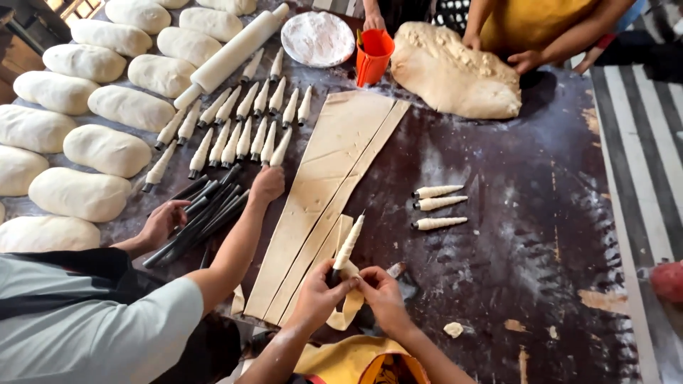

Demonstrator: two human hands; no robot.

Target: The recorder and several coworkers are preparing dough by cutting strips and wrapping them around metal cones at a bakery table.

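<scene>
My left hand [321, 290] grips the thick end of a metal cone mould [348, 244] wrapped in a dough strip, its tip pointing up and away. My right hand [378, 290] pinches the loose tail of that dough strip [347, 304] at the cone's base. Beside them lies a long sheet of dough cut into strips [334, 178]. Three wrapped cones [437, 206] rest on the dark table [512, 185] to the right.
On my left a person in a grey shirt has hands [267, 183] at a pile of bare black cones [203, 213]. Rows of wrapped cones [242, 121], dough loaves [107, 149], a rolling pin [235, 51], a flour plate [317, 37], an orange cup [373, 55] and a big dough mass [452, 71] lie farther away.
</scene>
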